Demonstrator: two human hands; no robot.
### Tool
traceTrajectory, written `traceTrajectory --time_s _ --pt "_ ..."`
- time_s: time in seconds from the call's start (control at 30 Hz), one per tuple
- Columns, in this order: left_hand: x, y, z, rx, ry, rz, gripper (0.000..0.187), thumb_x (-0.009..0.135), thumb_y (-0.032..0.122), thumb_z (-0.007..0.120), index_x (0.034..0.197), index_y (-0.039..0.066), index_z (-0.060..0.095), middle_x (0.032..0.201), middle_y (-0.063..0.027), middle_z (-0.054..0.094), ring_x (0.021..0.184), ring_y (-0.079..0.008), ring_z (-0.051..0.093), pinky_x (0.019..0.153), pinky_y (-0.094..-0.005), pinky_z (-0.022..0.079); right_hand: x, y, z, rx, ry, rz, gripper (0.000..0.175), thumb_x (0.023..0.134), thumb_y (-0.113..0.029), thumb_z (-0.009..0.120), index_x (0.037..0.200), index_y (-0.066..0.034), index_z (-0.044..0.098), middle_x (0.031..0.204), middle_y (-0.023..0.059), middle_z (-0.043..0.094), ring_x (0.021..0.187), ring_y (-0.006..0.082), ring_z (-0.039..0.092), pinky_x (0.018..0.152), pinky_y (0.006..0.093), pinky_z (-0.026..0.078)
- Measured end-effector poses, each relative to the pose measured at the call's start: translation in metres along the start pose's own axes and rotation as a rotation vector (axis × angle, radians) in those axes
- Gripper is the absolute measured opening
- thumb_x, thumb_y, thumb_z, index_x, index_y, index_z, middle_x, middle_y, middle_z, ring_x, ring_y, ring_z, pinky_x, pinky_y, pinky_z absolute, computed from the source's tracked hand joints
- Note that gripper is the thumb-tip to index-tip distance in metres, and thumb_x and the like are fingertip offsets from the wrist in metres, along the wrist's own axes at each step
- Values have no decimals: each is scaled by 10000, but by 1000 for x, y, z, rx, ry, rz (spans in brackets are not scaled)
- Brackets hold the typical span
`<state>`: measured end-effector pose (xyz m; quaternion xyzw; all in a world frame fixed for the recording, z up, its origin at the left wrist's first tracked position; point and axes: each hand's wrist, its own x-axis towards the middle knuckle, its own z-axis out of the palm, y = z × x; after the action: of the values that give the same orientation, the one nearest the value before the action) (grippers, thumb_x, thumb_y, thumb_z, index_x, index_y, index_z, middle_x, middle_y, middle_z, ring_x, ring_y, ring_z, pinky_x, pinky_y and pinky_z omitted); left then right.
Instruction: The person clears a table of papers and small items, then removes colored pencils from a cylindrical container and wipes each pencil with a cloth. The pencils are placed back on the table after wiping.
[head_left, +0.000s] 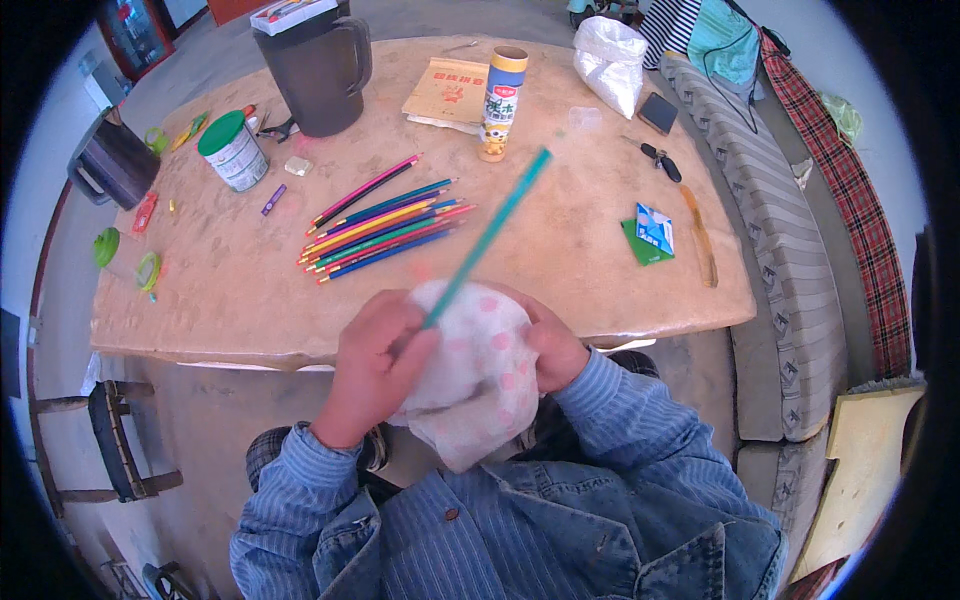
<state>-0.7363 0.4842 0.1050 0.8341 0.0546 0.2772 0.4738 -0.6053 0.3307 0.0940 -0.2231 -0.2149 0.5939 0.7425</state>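
Observation:
My left hand (379, 364) pinches a green pencil (491, 232) between thumb and fingers. The pencil slants up to the right and is slightly blurred. A white cloth with pink dots (484, 337) is bunched between my hands at the table's near edge, its lower part hanging over my lap. My right hand (555, 345) grips the right side of that cloth; some of its fingers are hidden behind the fabric. Beyond my left hand, several coloured pencils (382, 236) lie side by side on the table, most with their eraser ends towards the lower left.
A cardboard tube (502, 105) stands upright beside a tan paper packet (448, 94). At the back left are a dark pitcher (315, 82) and a green-lidded can (232, 154). Keys (660, 161), small packets (652, 232) and a white sack (609, 64) lie towards the right.

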Motion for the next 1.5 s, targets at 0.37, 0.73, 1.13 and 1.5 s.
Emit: traceTrajectory --time_s 0.37,0.73,1.13,1.5 --pt "-1 -3 -9 -105 72 -56 93 769 23 624 834 -5 562 877 -123 559 775 -223 562 681 -289 450 8 16 9 -724 0 29 761 739 -182 740 1371 -52 337 1202 63 517 1080 144 501 941 320 412" --pt "0 3 -7 195 -142 58 161 745 81 613 886 7 593 941 -161 569 808 -321 580 683 -357 484 11 8 -3 -275 195 19 446 833 -102 623 1248 -24 480 1098 72 599 975 139 581 857 297 480" --pt "-4 -1 10 354 -137 126 151 733 86 611 871 25 594 992 -152 581 871 -325 583 716 -396 502 12 24 -1 -316 414 -32 280 805 -13 628 1074 -51 564 987 39 627 908 127 595 807 288 497" --pt "0 2 4 278 -152 197 179 731 67 622 901 16 604 982 -156 571 878 -328 571 737 -387 484 9 8 -8 -161 456 -131 261 812 -40 618 1062 -38 546 939 73 620 845 164 609 758 309 510"
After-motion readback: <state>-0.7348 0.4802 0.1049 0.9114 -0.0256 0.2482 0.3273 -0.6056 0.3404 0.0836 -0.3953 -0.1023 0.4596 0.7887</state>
